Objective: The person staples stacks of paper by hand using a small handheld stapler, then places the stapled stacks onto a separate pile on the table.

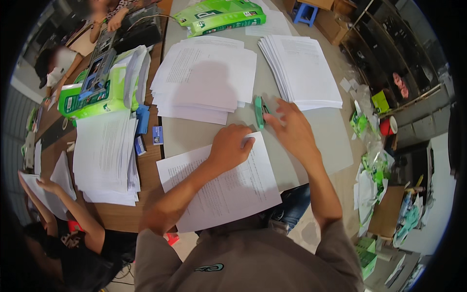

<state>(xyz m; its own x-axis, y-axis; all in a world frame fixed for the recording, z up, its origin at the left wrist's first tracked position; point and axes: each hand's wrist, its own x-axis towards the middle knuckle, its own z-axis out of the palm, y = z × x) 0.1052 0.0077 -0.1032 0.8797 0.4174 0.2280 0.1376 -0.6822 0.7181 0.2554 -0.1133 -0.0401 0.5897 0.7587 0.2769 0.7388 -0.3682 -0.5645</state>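
Reaching across the grey table (321,141), the person's right hand (291,127) has its fingers spread open and touching a small green stapler (260,112), which lies on the tabletop between two stacks of paper; the hand has not closed round it, so nothing is gripped yet. The left hand (230,147) is curled loosely into a half-fist and presses down on the upper edge of a set of printed sheets (221,185) lying square in front of the person, pinning it rather than holding it up.

Judging by how things lie, that front set looks gathered and squared but not yet fastened, with the stapler only just being touched. A good deal seems left: the fanned pile of printed pages (204,80) just beyond the left hand is thick, and the neater stack (299,70) to the right of the stapler is thicker still.

Further off, green paper-ream packs (221,15) sit at the far end of the table. On the brown table to the left are more loose sheets (104,160), a green box (90,100) and small blue boxes (142,119). Another person's arm (73,207) reaches over papers at the lower left. Crumpled green wrappers (374,165) litter the floor on the right.
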